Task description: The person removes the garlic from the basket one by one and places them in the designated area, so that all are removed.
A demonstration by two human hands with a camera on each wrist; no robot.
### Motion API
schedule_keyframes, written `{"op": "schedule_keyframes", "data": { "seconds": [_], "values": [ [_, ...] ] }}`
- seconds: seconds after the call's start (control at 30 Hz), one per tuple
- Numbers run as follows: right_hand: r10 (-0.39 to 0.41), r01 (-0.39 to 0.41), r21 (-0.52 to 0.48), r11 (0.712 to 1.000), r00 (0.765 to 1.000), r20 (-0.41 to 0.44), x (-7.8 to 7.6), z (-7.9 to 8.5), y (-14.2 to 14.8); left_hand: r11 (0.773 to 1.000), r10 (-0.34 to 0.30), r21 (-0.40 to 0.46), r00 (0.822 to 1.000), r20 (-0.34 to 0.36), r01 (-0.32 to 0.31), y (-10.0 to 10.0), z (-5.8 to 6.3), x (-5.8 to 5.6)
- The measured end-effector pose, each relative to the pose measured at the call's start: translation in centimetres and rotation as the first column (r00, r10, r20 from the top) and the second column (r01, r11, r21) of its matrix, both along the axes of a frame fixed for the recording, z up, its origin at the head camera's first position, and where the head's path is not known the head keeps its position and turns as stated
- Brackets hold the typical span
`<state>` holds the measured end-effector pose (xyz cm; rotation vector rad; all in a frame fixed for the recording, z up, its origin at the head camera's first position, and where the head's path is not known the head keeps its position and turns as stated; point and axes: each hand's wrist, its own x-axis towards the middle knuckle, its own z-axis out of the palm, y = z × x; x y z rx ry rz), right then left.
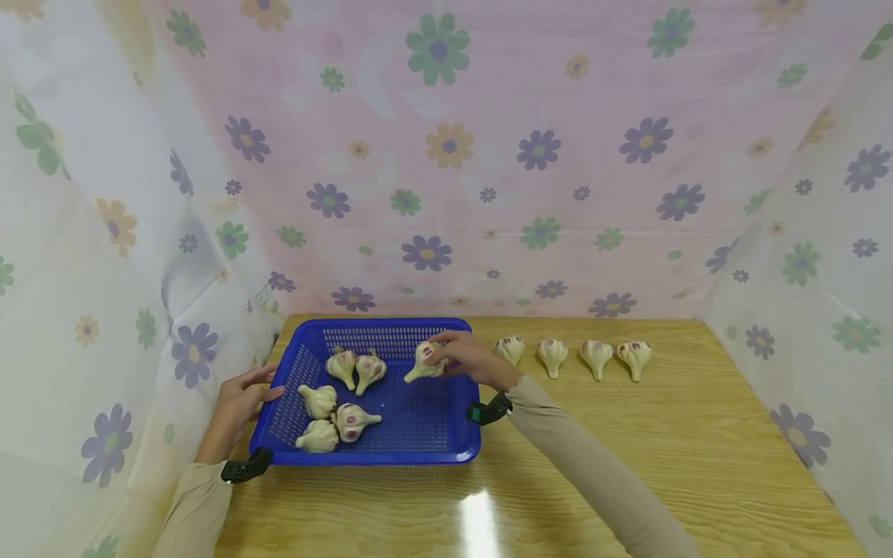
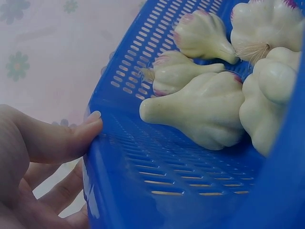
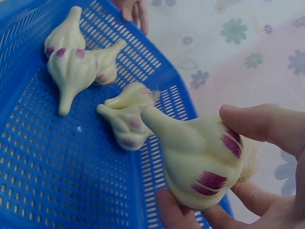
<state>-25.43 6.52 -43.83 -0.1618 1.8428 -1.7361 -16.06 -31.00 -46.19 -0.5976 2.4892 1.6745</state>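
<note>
My right hand point(image 1: 470, 358) holds a garlic bulb point(image 1: 424, 363) over the right part of a blue basket point(image 1: 377, 459). In the right wrist view, thumb and fingers point(image 3: 267, 126) wrap the root end of this purple-marked bulb point(image 3: 200, 157), its stem pointing away from the palm. At the basket's left side, my left hand point(image 1: 240, 403) grips the rim point(image 2: 97, 143), thumb on top and the other fingers along the outside. Several more garlic bulbs point(image 1: 352, 422) lie in the left half of the basket, some touching one another.
Several garlic bulbs point(image 1: 596, 356) stand in a row on the wooden table point(image 1: 628, 442), right of the basket and near the back edge. Flower-patterned cloth point(image 1: 488, 170) encloses the table at the back and on both sides.
</note>
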Motion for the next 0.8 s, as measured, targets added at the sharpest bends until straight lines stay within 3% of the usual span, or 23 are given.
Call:
{"op": "schedule_keyframes", "data": {
  "seconds": [0.37,0.8],
  "values": [
    [0.043,-0.043,-0.017,0.999,0.999,-0.015,0.3,1.9,2.0,1.0,0.005,0.01,1.0,-0.005,-0.005,0.0,0.0,0.0],
    [0.058,-0.062,-0.043,0.997,0.996,-0.073,0.2,2.8,5.5,1.0,-0.001,0.005,1.0,-0.012,0.001,-0.1,-0.1,0.1]
  ]
}}
